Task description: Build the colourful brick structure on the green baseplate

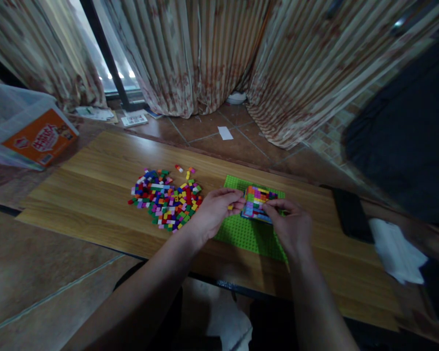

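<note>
A multicoloured build of toy bricks sits over a green studded baseplate. My left hand is at its left side, thumb and forefinger stretched to the build's edge. A small yellow toy brick shows within the curled fingers of that hand. From the right, my right hand reaches over the build, its thumb and fingertips pinched together at the top surface. Whatever lies between those fingertips is hidden. Left of the baseplate spreads a pile of loose toy bricks in many colours.
The wooden table carries all of this. A black phone-like slab lies at its right, beside white tissue. A clear plastic bin with an orange label stands far left. Striped curtains hang behind.
</note>
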`<state>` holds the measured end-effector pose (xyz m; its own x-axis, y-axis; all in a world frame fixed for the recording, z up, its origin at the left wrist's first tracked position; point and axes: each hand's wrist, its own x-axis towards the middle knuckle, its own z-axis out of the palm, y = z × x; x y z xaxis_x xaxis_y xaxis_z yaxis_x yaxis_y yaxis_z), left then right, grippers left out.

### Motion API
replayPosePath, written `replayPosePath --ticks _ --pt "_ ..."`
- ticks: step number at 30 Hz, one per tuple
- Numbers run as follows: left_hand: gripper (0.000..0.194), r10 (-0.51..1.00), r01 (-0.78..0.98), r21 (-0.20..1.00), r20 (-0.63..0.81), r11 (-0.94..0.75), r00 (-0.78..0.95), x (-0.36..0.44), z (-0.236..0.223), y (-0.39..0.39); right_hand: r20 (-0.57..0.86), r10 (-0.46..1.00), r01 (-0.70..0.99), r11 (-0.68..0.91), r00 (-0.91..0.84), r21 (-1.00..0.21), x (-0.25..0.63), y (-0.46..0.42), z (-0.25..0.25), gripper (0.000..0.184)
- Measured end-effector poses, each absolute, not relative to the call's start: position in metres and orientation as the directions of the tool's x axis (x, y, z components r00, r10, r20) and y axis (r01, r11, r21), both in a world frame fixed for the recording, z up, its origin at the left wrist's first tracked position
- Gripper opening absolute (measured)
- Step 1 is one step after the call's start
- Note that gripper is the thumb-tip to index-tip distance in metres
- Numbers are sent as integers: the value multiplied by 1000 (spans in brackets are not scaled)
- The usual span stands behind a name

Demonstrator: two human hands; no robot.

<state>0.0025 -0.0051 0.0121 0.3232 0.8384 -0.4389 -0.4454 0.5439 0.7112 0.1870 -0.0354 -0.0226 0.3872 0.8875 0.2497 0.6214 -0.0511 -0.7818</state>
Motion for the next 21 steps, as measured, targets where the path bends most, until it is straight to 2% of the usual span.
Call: replayPosePath --ticks 7,12,14,17,21 --pt "10 831 -456 696 -443 555 336 3 14 -6 250 894 620 -39 372 -784 188 -34 -23 21" --pt "16 812 -498 643 -431 582 393 3 17 -6 299 891 687 -19 341 -727 186 -36 -21 19" --pt "22 794 -510 610 -440 607 419 3 19 -5 386 868 724 44 313 -688 181 -40 -16 17" --pt "31 771 -529 562 -442 636 458 3 20 -4 530 827 758 221 188 -614 168 -48 -6 15" --pt "34 781 -546 561 -405 623 475 3 18 -5 524 850 763 373 -53 -528 153 -54 1 17"
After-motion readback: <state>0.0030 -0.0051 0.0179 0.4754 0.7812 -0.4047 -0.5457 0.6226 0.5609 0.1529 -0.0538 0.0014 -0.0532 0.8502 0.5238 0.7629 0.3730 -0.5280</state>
